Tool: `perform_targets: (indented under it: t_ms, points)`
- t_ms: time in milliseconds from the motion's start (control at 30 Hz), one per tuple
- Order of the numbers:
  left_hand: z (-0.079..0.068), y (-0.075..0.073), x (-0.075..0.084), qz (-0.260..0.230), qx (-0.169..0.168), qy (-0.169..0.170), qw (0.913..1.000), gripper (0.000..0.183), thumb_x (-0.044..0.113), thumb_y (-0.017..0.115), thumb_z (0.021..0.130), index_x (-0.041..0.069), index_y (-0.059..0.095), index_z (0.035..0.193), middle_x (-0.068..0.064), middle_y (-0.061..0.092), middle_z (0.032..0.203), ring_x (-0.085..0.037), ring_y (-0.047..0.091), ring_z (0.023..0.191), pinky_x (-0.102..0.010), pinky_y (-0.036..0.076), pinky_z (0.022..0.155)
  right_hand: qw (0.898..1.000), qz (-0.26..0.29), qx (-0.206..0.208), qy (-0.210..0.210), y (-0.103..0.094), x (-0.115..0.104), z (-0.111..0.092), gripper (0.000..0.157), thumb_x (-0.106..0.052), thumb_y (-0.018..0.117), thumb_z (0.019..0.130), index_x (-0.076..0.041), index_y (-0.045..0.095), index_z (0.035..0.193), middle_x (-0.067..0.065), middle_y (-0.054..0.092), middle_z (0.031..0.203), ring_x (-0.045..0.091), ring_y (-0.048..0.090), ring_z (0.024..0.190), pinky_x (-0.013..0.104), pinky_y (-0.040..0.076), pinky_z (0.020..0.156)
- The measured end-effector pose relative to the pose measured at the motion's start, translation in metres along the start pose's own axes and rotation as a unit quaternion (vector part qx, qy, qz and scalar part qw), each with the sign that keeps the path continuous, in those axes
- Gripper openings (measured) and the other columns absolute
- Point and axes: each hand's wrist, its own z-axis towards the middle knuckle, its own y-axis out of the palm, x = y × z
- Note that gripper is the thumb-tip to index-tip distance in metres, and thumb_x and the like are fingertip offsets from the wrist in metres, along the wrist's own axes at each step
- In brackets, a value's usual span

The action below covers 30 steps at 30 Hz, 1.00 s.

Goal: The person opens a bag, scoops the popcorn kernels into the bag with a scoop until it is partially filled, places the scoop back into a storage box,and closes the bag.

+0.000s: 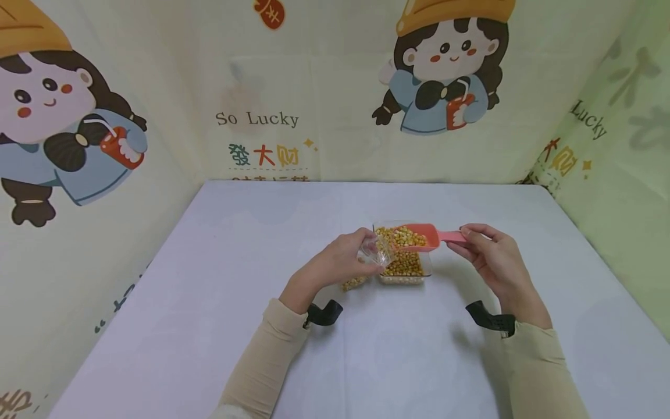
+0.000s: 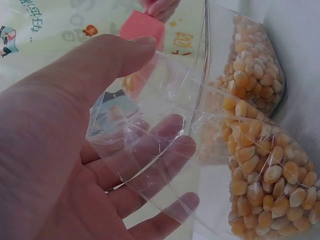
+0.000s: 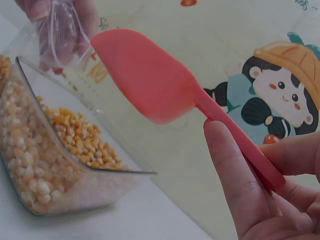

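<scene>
My left hand holds the mouth of a clear plastic bag between thumb and fingers. Corn kernels fill the lower part of the bag, seen close in the left wrist view as yellow kernels. In my right hand is the handle of a pink scoop, pinched by thumb and fingers. Kernels lie in the scoop, whose front end points at the bag's mouth. Beneath the scoop stands a clear rectangular container with corn kernels in it, right beside the bag.
A white cloth covers the table. Behind it hangs a patterned curtain with cartoon figures, and more of the curtain lines both sides. Black wrist mounts sit at both sleeves.
</scene>
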Motion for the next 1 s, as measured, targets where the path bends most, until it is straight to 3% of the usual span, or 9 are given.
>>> perform_targets:
  t_ms: [233, 733, 1000]
  points:
    - [0.0, 0.001, -0.001, 0.005, 0.001, 0.001, 1.0, 0.067, 0.04, 0.073, 0.089, 0.006, 0.045, 0.14, 0.0, 0.065, 0.121, -0.011, 0.063, 0.095, -0.035, 0.051, 0.092, 1.0, -0.003, -0.015, -0.015, 0.01, -0.005, -0.004, 0.022, -0.017, 0.07, 0.092, -0.006, 0.065, 0.111, 0.005, 0.067, 0.101, 0.017, 0.075, 0.088, 0.029, 0.057, 0.081]
    - [0.0, -0.001, 0.003, 0.023, 0.007, -0.001, 0.9997, 0.064, 0.042, 0.073, 0.089, 0.009, 0.048, 0.138, -0.007, 0.062, 0.132, -0.02, 0.059, 0.12, -0.039, 0.05, 0.099, 0.996, -0.077, -0.032, -0.02, 0.032, -0.005, -0.008, 0.024, -0.019, 0.07, 0.092, -0.004, 0.063, 0.109, 0.003, 0.072, 0.094, 0.016, 0.075, 0.084, 0.029, 0.058, 0.08]
    - [0.0, -0.001, 0.005, 0.017, 0.004, -0.009, 0.9998, 0.065, 0.042, 0.073, 0.088, 0.01, 0.048, 0.138, -0.005, 0.062, 0.129, -0.018, 0.059, 0.115, -0.036, 0.05, 0.096, 0.994, -0.099, -0.03, -0.018, 0.036, -0.008, -0.011, 0.034, -0.021, 0.07, 0.093, 0.0, 0.056, 0.116, 0.001, 0.073, 0.095, 0.015, 0.075, 0.085, 0.027, 0.057, 0.08]
